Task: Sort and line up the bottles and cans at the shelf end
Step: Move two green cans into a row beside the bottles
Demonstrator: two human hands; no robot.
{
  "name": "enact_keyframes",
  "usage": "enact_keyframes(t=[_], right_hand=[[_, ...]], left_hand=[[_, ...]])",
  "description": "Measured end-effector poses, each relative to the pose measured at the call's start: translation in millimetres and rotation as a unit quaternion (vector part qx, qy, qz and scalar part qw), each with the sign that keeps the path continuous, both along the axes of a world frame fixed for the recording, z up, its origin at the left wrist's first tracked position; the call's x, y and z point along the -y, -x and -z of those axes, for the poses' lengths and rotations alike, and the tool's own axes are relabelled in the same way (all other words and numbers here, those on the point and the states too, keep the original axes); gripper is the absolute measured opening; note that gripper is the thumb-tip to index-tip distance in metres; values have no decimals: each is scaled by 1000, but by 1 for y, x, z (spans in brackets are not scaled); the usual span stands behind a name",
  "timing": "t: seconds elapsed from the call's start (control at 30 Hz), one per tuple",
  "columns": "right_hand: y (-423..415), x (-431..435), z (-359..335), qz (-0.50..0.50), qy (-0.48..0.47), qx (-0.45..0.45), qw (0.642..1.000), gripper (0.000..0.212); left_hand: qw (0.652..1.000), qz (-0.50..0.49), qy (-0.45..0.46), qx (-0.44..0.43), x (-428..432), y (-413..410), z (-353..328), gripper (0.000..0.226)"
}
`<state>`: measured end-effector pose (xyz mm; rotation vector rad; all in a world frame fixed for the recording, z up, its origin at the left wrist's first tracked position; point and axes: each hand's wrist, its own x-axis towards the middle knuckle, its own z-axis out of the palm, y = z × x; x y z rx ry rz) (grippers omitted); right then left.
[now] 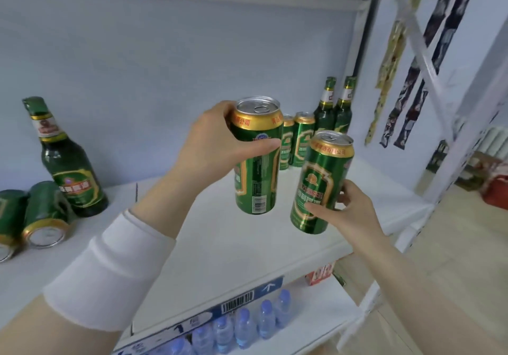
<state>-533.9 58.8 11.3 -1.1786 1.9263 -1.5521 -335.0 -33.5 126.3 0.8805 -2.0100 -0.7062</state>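
Above the white shelf [247, 244] the left hand [217, 145] grips one green can [257, 162] and the right hand [346, 209] grips a second can [320, 187], while two standing cans [303, 140] and two upright bottles [327, 107] stand at the far end, and one lone bottle [66, 162] and two toppled cans [44, 214] sit at left.
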Motion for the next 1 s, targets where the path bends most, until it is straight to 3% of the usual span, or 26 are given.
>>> enact_keyframes(t=[0.27,0.53,0.73,1.0], right_hand=[[122,46,24,-38,-21,-8,999,62],[222,96,48,-123,-59,-15,991,63],[239,139,64,-164,-43,-9,986,64],[224,182,76,-243,-14,27,970,63]], left_hand=[[999,-41,-12,2,31,113,37,64],[989,-109,-95,-14,60,200,98,64],[985,-134,-105,-8,87,222,114,65],[984,-102,-117,86,112,215,104,57]])
